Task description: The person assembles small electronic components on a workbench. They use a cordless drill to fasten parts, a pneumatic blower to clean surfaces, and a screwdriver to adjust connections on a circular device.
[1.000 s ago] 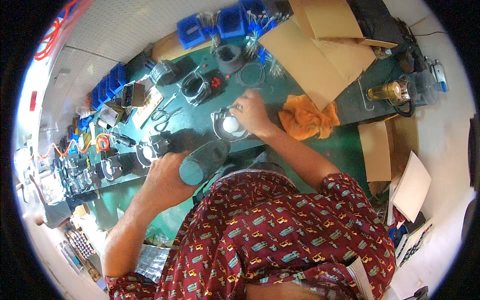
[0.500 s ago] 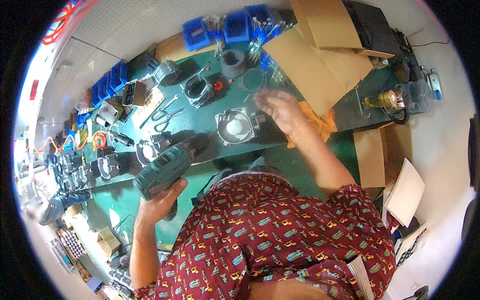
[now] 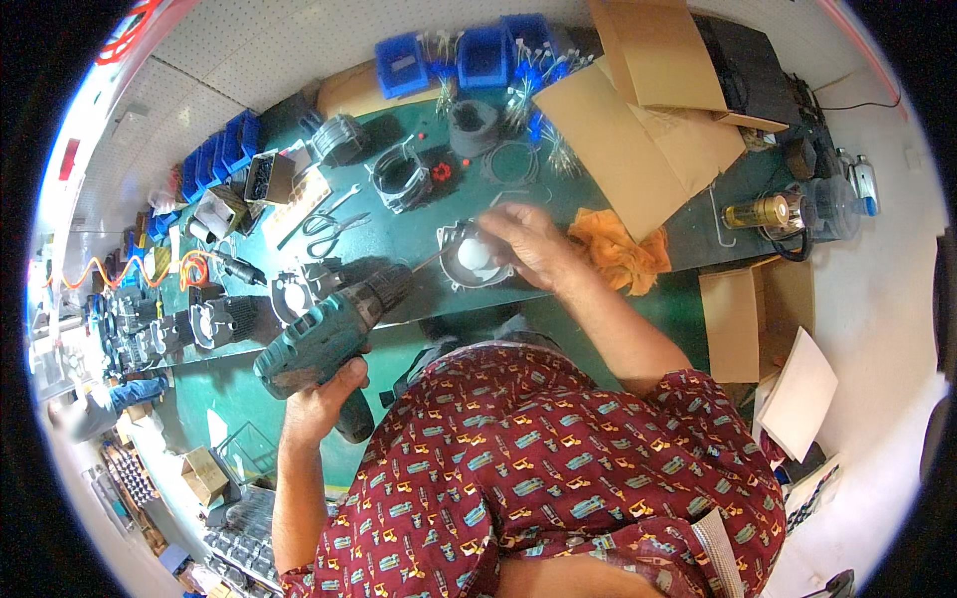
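Observation:
My left hand (image 3: pixel 321 404) is closed round the handle of a teal-and-black cordless drill (image 3: pixel 324 344). The drill's thin bit points up and right, its tip close to a round metal housing (image 3: pixel 454 277) with a white dome inside, on the bench's near edge. Above the housing's right side is my right hand (image 3: pixel 533 244), its fingers pinched together; whatever may be between them is too small to make out. That hand partly covers the housing. To its right lies a crumpled orange cloth (image 3: pixel 623 254).
Behind stand an empty ring housing (image 3: pixel 399 177), a dark coil (image 3: pixel 473 128) and blue bins (image 3: pixel 402 65). Scissors (image 3: pixel 321 234) and a wrench lie left of these. Similar housings (image 3: pixel 219 319) line the left edge. Cardboard (image 3: pixel 638 140) and a yellow-banded cylinder (image 3: pixel 758 214) occupy the right.
My right hand has come down and left, onto the housing's right side. The drill has shifted slightly, and its bit now shows beside the housing.

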`<state>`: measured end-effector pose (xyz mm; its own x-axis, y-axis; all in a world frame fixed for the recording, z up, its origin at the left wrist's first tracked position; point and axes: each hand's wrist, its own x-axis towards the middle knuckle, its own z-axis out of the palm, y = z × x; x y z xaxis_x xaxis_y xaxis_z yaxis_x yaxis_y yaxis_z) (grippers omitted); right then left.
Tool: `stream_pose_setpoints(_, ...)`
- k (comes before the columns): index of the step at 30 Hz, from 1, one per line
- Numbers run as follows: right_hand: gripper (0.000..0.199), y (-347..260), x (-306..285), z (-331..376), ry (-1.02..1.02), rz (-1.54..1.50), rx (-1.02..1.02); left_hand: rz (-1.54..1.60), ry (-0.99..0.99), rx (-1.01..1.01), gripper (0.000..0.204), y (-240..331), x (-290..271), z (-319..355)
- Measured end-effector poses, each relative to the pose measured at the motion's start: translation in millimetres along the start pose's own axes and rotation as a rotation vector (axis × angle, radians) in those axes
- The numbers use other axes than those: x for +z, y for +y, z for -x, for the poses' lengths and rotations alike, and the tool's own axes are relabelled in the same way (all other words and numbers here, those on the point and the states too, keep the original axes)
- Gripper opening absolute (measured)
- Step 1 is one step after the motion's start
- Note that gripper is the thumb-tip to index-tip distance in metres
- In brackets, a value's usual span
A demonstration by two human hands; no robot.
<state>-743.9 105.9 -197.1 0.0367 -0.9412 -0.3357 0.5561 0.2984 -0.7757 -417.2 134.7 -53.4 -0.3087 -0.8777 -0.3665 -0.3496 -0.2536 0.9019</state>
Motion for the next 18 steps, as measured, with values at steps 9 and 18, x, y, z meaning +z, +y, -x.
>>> stream_pose_setpoints(9, 0.022, 1, -9, -5, -0.174, -0.248, 0.148, -0.090, -0.037, 0.016, 0.036, -1, -11, -1)
stream_pose_setpoints(18, 0.043, 9, -15, -27, 0.286, 1.025, -0.637, -0.365, 0.025, 0.047, 0.029, 6, 0, 8)
